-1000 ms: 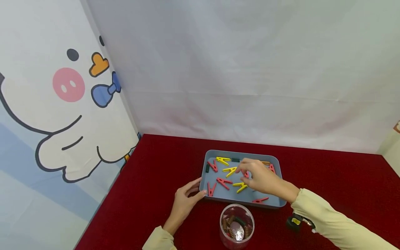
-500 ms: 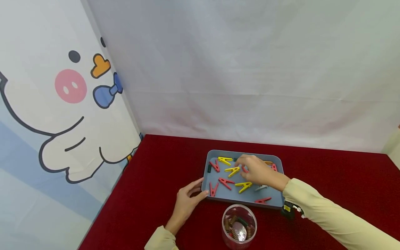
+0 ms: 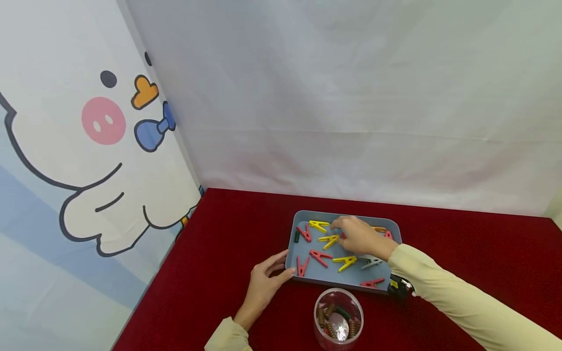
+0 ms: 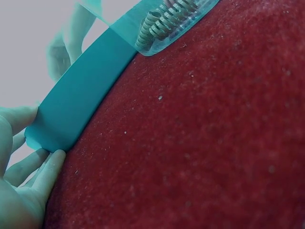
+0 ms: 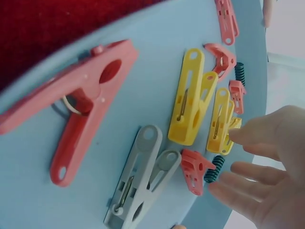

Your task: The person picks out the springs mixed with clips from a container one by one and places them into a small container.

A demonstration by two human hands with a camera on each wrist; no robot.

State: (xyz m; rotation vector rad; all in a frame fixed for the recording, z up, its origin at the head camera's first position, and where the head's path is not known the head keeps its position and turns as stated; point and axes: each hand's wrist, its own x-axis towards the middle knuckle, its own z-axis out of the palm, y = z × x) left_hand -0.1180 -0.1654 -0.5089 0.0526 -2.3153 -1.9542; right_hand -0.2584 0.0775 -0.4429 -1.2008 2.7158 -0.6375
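My left hand (image 3: 263, 282) grips the near left corner of a shallow blue-grey tray (image 3: 351, 277), thumb and fingers on either side of the corner. Over the tray's far half, my right hand (image 3: 360, 236) reaches down with its fingers apart. In the right wrist view its fingertips are close beside a dark green spring (image 5: 215, 169); whether they touch it I cannot tell. Around that spring lie a red clothespin (image 5: 193, 169), yellow clothespins (image 5: 187, 102) and a grey clothespin (image 5: 140, 179). In the head view my right hand covers some of the tray's contents.
Right in front of the tray stands a clear round jar (image 3: 322, 337) with brown and green springs inside. A second dark green spring (image 3: 296, 237) lies by the tray's left wall. Red cloth (image 3: 241, 219) covers the table, which ends at a white curtain (image 3: 351, 97).
My right hand has lowered and shifted slightly toward the back of the tray, uncovering the grey clothespin. The left hand stays at the tray's corner. The whole view has drifted slightly.
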